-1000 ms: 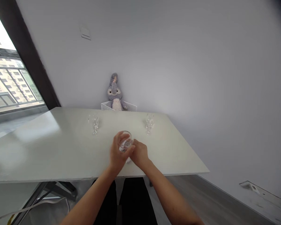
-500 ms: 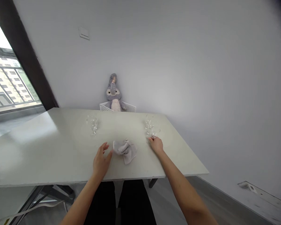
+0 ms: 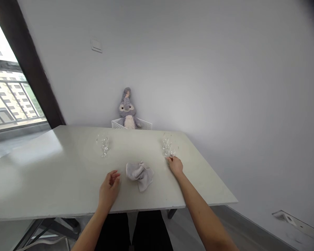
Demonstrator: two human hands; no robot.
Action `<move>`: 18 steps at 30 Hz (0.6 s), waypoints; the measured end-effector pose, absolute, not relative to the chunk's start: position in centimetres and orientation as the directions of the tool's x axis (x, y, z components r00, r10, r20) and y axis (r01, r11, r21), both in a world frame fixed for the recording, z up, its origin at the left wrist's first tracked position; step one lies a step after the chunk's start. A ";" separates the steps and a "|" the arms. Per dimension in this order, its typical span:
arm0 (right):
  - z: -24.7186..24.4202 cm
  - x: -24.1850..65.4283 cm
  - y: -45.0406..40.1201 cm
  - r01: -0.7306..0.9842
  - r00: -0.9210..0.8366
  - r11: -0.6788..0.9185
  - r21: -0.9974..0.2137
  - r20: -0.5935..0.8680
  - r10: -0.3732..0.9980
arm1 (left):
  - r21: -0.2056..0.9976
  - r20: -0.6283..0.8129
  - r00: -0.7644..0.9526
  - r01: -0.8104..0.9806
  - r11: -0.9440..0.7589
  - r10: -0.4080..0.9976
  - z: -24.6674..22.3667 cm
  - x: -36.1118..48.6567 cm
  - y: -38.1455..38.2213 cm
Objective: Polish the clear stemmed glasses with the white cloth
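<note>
Right grip (image 3: 176, 166) at glass (image 3: 173, 151), crumpled cloth (image 3: 141, 176) nearby

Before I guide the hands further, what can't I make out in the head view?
All in the head view:
Right hand: whether it grips the nearest glass; its own back hides the fingertips.
Left-side glassware: exact count; small, see-through.
Cloth: underside, hidden by its folds.
Basket: lower part, hidden by the table.
</note>
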State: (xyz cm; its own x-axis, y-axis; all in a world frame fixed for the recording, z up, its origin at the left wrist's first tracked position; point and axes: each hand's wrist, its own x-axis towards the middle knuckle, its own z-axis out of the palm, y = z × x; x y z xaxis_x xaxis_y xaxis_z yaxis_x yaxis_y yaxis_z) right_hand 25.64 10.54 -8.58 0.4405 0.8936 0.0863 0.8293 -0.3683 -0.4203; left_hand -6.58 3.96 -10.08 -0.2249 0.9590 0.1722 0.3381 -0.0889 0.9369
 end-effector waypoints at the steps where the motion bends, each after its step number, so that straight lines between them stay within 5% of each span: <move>1: -8.5 25.6 10.5 0.828 0.442 -0.369 -0.423 0.086 0.893 | 0.939 0.172 -0.229 0.332 -0.089 0.958 -10.1 -6.6 4.0; 6: -8.3 25.9 10.1 0.820 0.427 -0.339 -0.462 0.097 0.899 | 0.947 0.174 -0.231 0.306 -0.099 0.957 -10.0 -6.5 3.9; 12: -8.9 24.8 6.5 0.668 0.469 -0.161 -0.726 0.243 0.849 | 0.962 0.139 -0.232 0.263 -0.075 0.963 -10.0 -6.5 3.9; 15: -8.8 20.2 3.7 0.650 0.315 0.090 -0.754 0.376 0.872 | 0.968 0.134 -0.242 0.239 -0.075 0.961 -9.9 -6.3 3.8; 18: -7.9 14.4 2.0 0.581 -0.070 0.432 -0.689 0.487 0.870 | 0.987 0.119 -0.278 0.134 -0.085 0.953 -9.6 -6.3 3.6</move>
